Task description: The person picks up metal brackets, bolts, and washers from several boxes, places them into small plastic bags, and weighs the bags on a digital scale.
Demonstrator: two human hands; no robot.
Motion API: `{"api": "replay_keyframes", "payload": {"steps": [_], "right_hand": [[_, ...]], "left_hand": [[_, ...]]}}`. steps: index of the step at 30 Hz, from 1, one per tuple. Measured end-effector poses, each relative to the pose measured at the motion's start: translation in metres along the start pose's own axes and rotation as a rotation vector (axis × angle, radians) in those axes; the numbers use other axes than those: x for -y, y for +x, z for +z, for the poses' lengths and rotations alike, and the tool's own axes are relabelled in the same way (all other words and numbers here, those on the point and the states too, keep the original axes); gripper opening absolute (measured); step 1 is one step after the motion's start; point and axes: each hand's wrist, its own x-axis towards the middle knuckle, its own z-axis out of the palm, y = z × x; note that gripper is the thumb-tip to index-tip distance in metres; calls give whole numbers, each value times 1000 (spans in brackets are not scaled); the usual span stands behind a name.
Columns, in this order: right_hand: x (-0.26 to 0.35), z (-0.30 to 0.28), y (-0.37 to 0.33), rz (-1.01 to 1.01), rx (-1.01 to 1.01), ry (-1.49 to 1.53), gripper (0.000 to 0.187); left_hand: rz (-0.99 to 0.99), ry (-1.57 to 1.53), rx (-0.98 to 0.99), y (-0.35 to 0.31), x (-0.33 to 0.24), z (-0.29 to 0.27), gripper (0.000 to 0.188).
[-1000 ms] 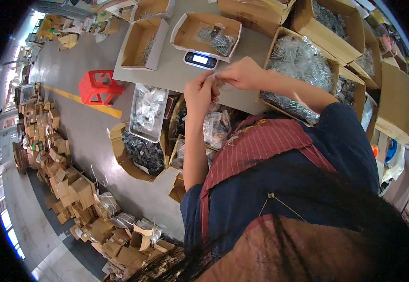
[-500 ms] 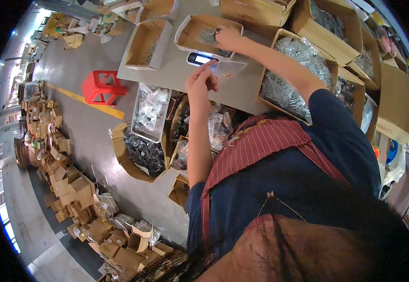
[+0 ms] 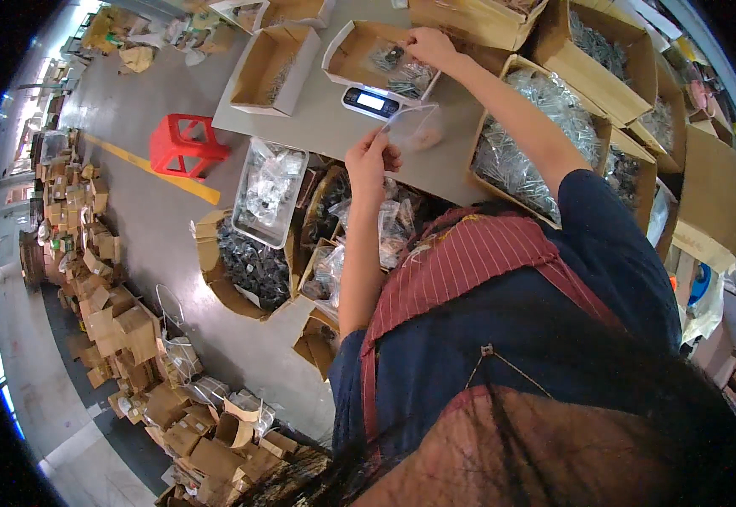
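My left hand (image 3: 371, 162) pinches the edge of a clear plastic bag (image 3: 418, 128), whose low contents are hard to make out. The bag hangs just in front of a white device with a lit display (image 3: 371, 102), likely a scale. Behind the display is an open cardboard box (image 3: 352, 52) with small clear packets of metal hardware (image 3: 410, 79) inside. My right hand (image 3: 432, 47) reaches over that box's far right part, fingers curled down. Close to its fingertips lies a clear packet with a dark piece (image 3: 387, 57); whether they grip it is hidden.
Left of the device stands another box of screws (image 3: 273, 72). Large cartons of bagged metal parts (image 3: 530, 139) crowd the right. Below the table edge are a metal tray of clear packets (image 3: 270, 190) and a carton of black parts (image 3: 254, 262). A red stool (image 3: 186, 145) stands on the floor.
My right hand has moved up and toward the far side of the box, uncovering the packets in it. My left hand has shifted slightly right and lower, still with the bag.
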Motion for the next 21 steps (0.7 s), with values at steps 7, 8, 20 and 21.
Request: {"api": "replay_keyframes", "payload": {"steps": [7,8,20,21], "right_hand": [[24,19,-21,-397,326,-253,34],[21,34,-24,-466,403,-338,37],[16,46,3,-214,1,-136,37],[11,41,3,-183,-41,52,39]], "left_hand": [[35,46,57,2,-1,7,31],[61,57,51,2,1,8,31],[199,392,-161,-16,-4,2,30],[302,684,-246,-19,-4,1,29]]}}
